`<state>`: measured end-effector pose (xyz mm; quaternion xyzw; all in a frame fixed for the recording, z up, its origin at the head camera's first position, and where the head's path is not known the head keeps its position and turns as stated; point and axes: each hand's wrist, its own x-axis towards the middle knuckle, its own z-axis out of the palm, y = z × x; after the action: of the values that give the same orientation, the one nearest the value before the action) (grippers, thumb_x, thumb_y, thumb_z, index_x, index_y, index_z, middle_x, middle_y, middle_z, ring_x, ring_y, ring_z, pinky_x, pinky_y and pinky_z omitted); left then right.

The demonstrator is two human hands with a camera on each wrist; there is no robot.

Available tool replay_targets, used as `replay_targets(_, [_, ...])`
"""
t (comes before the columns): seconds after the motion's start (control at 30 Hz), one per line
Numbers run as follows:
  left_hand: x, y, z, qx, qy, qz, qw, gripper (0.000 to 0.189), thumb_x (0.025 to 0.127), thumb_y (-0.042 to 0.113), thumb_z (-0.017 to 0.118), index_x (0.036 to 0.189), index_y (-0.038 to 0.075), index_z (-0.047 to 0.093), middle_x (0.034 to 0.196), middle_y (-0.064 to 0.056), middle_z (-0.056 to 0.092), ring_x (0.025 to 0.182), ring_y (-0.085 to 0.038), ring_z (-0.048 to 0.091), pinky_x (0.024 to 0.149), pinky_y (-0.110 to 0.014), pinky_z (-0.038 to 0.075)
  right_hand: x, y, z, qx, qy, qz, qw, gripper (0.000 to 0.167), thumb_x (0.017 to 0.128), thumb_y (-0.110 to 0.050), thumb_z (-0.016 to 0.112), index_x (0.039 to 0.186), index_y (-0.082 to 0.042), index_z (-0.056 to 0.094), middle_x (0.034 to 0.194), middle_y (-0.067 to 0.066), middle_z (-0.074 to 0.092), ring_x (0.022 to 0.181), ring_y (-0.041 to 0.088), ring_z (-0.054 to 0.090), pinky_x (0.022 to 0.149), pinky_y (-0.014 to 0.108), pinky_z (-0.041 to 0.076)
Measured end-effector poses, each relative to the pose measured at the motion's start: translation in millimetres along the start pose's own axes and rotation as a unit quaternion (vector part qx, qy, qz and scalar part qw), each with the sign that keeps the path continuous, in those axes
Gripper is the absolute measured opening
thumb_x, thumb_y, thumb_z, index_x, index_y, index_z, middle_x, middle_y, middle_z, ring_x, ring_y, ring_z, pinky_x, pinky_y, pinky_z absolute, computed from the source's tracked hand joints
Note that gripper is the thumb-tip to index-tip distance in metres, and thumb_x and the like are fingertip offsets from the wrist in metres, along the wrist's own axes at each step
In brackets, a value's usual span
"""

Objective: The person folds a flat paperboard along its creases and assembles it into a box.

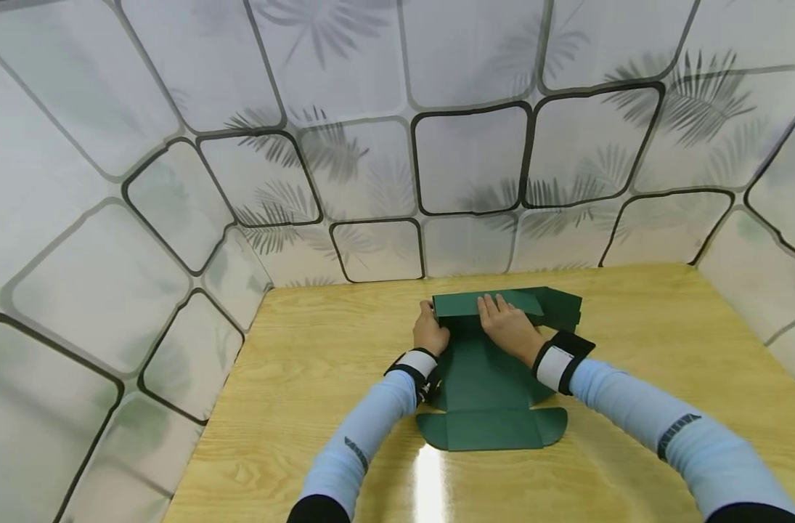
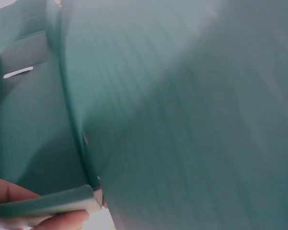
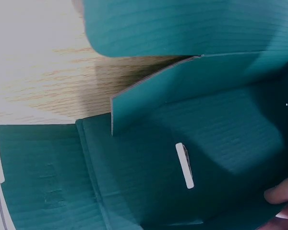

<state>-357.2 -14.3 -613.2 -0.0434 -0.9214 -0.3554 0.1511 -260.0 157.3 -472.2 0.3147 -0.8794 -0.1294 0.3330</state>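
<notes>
A dark green cardboard box [image 1: 488, 370], partly folded, lies on the wooden table with its far panel [image 1: 465, 303] standing raised. At that panel's left end, my left hand [image 1: 430, 330] grips the cardboard; the left wrist view shows a thumb and finger [image 2: 67, 220] pinching a folded edge. My right hand [image 1: 510, 330] holds the same panel near its middle, fingers laid over the top. Its fingertips [image 3: 281, 191] show at the edge of a wall in the right wrist view. A white-looking slot [image 3: 185, 165] cuts through the green panel there.
Toward me lies a flat flap [image 1: 491, 430] with rounded ears. Another green flap [image 1: 560, 309] sticks out at the far right. The wooden table [image 1: 319, 349] ends at a patterned curtain [image 1: 371, 171] behind and along the sides.
</notes>
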Motion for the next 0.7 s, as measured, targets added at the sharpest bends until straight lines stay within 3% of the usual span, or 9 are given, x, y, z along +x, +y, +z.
replay_targets(0.1, [-4.3, 0.4, 2.2, 0.001, 0.026, 0.020, 0.9995, 0.052, 0.063, -0.002, 0.054, 0.110, 0.011, 0.037, 0.079, -0.015, 0.062, 0.057, -0.023, 0.055, 0.045, -0.031, 0.036, -3.0, -1, 1, -0.003, 0.000, 0.004, 1.0000, 0.037, 0.076, -0.007, 0.068, 0.110, 0.006, 0.064, 0.106, 0.020, 0.067, 0.093, 0.033, 0.066, 0.066, 0.035, 0.056])
replay_targets(0.17, [-4.4, 2.6, -5.1, -0.027, 0.000, 0.013, 0.9996, 0.052, 0.067, -0.001, 0.054, 0.114, 0.014, 0.038, 0.081, -0.012, 0.064, 0.058, -0.022, 0.056, 0.045, -0.032, 0.038, -3.8, -2, 2, -0.005, -0.002, 0.006, 1.0000, 0.036, 0.078, -0.007, 0.067, 0.111, 0.006, 0.064, 0.107, 0.020, 0.066, 0.094, 0.033, 0.065, 0.067, 0.035, 0.056])
replay_targets(0.27, [3.1, -14.1, 12.4, -0.037, -0.013, 0.003, 0.9992, 0.053, 0.070, 0.001, 0.054, 0.120, 0.013, 0.038, 0.085, -0.011, 0.065, 0.058, -0.022, 0.057, 0.045, -0.033, 0.038, -4.2, -1, 3, -0.006, -0.003, 0.008, 0.9999, 0.035, 0.079, -0.007, 0.066, 0.112, 0.006, 0.063, 0.108, 0.020, 0.066, 0.094, 0.033, 0.065, 0.067, 0.035, 0.056])
replay_targets(0.33, [16.0, -37.5, 38.5, -0.057, -0.041, -0.028, 0.9971, 0.057, 0.075, 0.003, 0.054, 0.127, 0.019, 0.036, 0.081, -0.008, 0.065, 0.053, -0.021, 0.054, 0.043, -0.035, 0.038, -3.9, -1, 3, -0.005, -0.002, 0.009, 0.9999, 0.035, 0.079, -0.007, 0.065, 0.112, 0.006, 0.063, 0.108, 0.020, 0.066, 0.094, 0.033, 0.065, 0.066, 0.035, 0.056])
replay_targets(0.4, [37.0, -79.8, 89.6, -0.055, -0.025, -0.033, 0.9976, 0.060, 0.074, 0.007, 0.051, 0.128, 0.026, 0.035, 0.073, -0.005, 0.062, 0.047, -0.018, 0.048, 0.039, -0.032, 0.033, -3.0, 0, 3, -0.002, 0.002, 0.009, 0.9999, 0.035, 0.079, -0.007, 0.066, 0.112, 0.006, 0.063, 0.107, 0.020, 0.066, 0.093, 0.033, 0.065, 0.065, 0.035, 0.056])
replay_targets(0.47, [66.4, -132.0, 148.4, -0.058, -0.045, -0.058, 0.9956, 0.062, 0.078, 0.013, 0.052, 0.131, 0.038, 0.032, 0.079, 0.000, 0.063, 0.051, -0.017, 0.051, 0.040, -0.034, 0.035, -1.3, 1, 3, 0.001, 0.003, 0.010, 0.9999, 0.036, 0.078, -0.007, 0.066, 0.112, 0.005, 0.063, 0.107, 0.020, 0.067, 0.093, 0.033, 0.066, 0.064, 0.035, 0.056])
replay_targets(0.6, [80.8, -141.7, 158.6, -0.029, -0.061, -0.070, 0.9953, 0.053, 0.079, 0.018, 0.053, 0.128, 0.034, 0.040, 0.100, 0.000, 0.065, 0.072, -0.018, 0.060, 0.048, -0.034, 0.041, 6.8, 8, -2, 0.039, -0.019, 0.011, 0.9990, 0.034, 0.080, -0.013, 0.068, 0.110, 0.004, 0.064, 0.104, 0.018, 0.068, 0.088, 0.030, 0.067, 0.062, 0.034, 0.056])
replay_targets(0.67, [79.6, -129.5, 144.0, -0.010, -0.071, -0.084, 0.9939, 0.050, 0.079, 0.021, 0.053, 0.127, 0.028, 0.044, 0.107, -0.002, 0.064, 0.083, -0.020, 0.063, 0.054, -0.036, 0.045, 13.9, 16, -5, 0.090, -0.056, 0.015, 0.9942, 0.031, 0.085, -0.022, 0.064, 0.105, 0.002, 0.066, 0.097, 0.015, 0.069, 0.080, 0.027, 0.068, 0.060, 0.034, 0.055])
replay_targets(0.7, [74.6, -113.2, 125.4, 0.001, -0.073, -0.089, 0.9934, 0.047, 0.078, 0.020, 0.053, 0.125, 0.023, 0.046, 0.107, -0.004, 0.065, 0.085, -0.021, 0.063, 0.056, -0.035, 0.046, 18.3, 22, -7, 0.126, -0.081, 0.019, 0.9885, 0.030, 0.087, -0.025, 0.062, 0.102, 0.000, 0.067, 0.091, 0.014, 0.070, 0.075, 0.025, 0.067, 0.060, 0.034, 0.055])
